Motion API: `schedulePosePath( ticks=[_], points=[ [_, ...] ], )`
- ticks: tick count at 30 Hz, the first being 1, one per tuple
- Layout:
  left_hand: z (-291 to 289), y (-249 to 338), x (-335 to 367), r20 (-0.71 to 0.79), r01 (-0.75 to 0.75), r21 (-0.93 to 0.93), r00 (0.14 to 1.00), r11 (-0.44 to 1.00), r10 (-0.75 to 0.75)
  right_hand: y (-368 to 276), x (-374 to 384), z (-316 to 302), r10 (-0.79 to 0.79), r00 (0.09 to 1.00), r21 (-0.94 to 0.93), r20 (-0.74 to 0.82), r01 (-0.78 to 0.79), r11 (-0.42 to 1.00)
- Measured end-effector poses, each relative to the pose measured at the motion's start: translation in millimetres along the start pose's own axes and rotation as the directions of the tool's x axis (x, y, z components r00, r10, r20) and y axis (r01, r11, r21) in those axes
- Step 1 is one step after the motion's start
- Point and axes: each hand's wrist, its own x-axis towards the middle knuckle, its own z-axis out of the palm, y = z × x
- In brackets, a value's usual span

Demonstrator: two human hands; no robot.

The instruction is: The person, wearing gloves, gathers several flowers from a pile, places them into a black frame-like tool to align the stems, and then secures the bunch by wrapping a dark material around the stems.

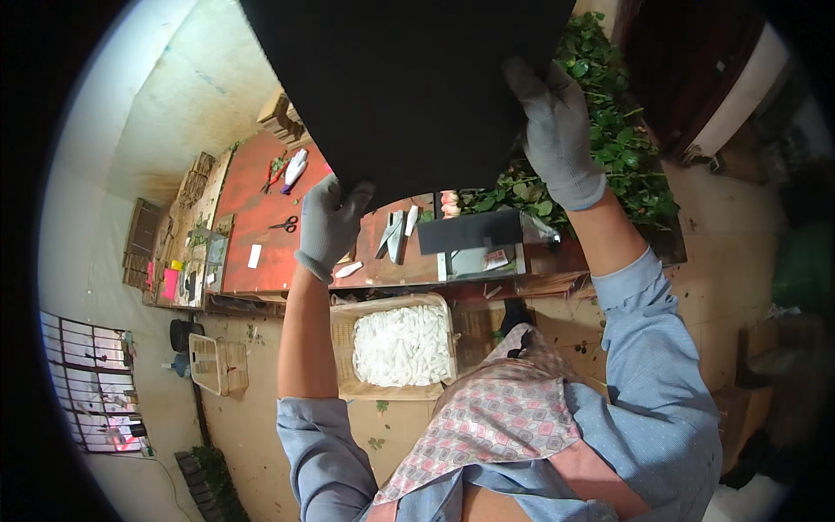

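A large black sheet is raised over the table, filling the top middle of the picture. My left hand, in a grey glove, grips its lower left edge. On its right side my right hand, gloved alike, has thumb and fingers closed on the sheet. The red table lies beneath. Just right of my left hand rests a stapler with a few small white pieces near it. A heap of leafy green stems covers the table's right end, and some pink rose heads show under the sheet's lower edge.
Black scissors, red-handled pruners and a white card lie on the table's left. A dark flat box sits at the near edge. Below stands a wicker basket of white pieces. Another basket is on the floor.
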Motion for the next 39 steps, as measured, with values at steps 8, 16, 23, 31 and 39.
schedulePosePath(
  ticks=[8,16,23,31,39],
  points=[
    [85,-112,72,0.383,0.132,0.27,0.894,0.954,-0.232,122,-1,-54,0.392,0.92,0.195,-0.018,-0.381,0.904],
    [126,-154,71,0.451,0.484,0.256,0.705,0.837,-0.547,187,-39,-71,0.582,0.813,0.4,-0.007,-0.531,0.747],
    [137,-178,70,0.531,0.578,0.274,0.575,0.768,-0.622,222,-50,-83,0.6,0.79,0.443,0.125,-0.585,0.679],
    [160,-231,42,0.541,0.594,0.254,0.567,0.763,-0.621,235,-77,-82,0.533,0.846,0.38,0.002,-0.493,0.782],
    [190,-267,9,0.523,0.44,0.328,0.652,0.836,-0.549,188,-59,-95,0.82,0.568,-0.619,-0.073,-0.67,0.41]
  ],
)
